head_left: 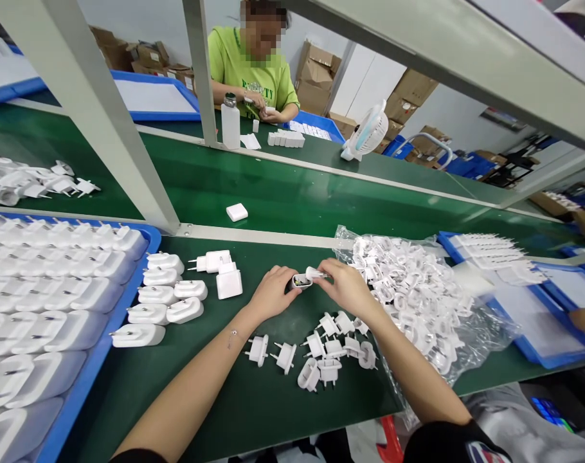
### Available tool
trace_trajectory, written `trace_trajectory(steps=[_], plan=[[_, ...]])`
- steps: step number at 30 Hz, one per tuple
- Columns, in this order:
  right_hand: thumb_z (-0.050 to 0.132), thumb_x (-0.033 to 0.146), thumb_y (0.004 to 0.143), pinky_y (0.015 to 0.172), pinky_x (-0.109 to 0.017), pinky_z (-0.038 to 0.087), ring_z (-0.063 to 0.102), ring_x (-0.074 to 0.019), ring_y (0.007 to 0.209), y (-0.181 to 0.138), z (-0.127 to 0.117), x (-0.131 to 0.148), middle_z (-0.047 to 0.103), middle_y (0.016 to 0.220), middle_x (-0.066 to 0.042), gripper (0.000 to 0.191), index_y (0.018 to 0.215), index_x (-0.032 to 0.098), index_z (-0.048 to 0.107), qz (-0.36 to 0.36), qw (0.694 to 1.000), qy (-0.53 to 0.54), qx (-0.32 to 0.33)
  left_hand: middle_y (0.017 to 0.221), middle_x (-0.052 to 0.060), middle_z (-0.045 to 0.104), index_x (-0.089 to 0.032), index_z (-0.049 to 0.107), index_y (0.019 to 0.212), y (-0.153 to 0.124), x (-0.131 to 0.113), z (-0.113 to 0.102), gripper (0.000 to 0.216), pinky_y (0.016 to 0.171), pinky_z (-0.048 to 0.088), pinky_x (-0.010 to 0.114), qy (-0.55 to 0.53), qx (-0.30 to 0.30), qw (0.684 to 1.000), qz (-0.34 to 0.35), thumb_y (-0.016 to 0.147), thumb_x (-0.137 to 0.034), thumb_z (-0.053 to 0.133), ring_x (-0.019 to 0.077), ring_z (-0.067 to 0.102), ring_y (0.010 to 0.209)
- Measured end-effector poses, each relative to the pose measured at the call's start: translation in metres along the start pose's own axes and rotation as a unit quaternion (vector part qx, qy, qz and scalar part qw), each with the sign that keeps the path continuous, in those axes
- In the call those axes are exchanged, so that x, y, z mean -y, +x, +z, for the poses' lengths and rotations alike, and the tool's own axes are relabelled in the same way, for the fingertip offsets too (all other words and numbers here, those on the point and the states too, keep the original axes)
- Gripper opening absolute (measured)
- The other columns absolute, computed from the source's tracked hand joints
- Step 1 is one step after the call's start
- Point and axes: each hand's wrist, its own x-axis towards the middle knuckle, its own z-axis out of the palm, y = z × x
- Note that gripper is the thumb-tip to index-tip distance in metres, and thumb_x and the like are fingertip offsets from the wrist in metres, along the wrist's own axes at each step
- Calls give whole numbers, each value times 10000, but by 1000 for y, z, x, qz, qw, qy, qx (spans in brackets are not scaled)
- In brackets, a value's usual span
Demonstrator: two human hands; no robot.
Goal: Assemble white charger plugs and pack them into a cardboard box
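Observation:
My left hand grips a white charger body with its open end facing right. My right hand pinches a white plug insert and holds it against that open end. Both hands hover just above the green table. Below them lie several loose white plug inserts. Left of my hands, several assembled white chargers lie in rows.
A blue tray packed with white chargers fills the left. A clear plastic bag of plug inserts lies at right, beside blue trays. A grey frame post rises ahead. Across the green conveyor a person in a green shirt works.

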Motion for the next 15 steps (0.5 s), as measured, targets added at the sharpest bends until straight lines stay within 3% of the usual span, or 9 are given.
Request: trace_trajectory(steps=[3, 6, 15], plan=[[524, 246, 854, 688, -265, 431, 591, -181, 842, 5, 4, 2, 609, 1010, -69, 63, 885, 193, 539, -35, 994, 95, -32, 930, 52, 589, -207, 555, 998, 0, 1, 1, 194, 794, 408, 376, -3, -1, 1000, 0, 837, -314, 538, 234, 485, 891], [503, 222, 871, 763, -283, 454, 607, -176, 877, 8, 7, 1, 651, 976, -43, 130, 957, 206, 600, -49, 986, 157, 3, 929, 52, 587, -210, 554, 1016, 0, 2, 1, 212, 789, 408, 381, -8, 0, 1000, -1, 842, -329, 533, 235, 481, 889], [506, 170, 866, 774, -271, 442, 616, -173, 893, 14, 8, 4, 667, 1000, -43, 180, 987, 197, 637, -77, 988, 129, 43, 936, 50, 585, -213, 554, 1014, 0, 2, 1, 201, 785, 407, 376, -11, 3, 1000, 2, 859, -335, 511, 237, 479, 894]])
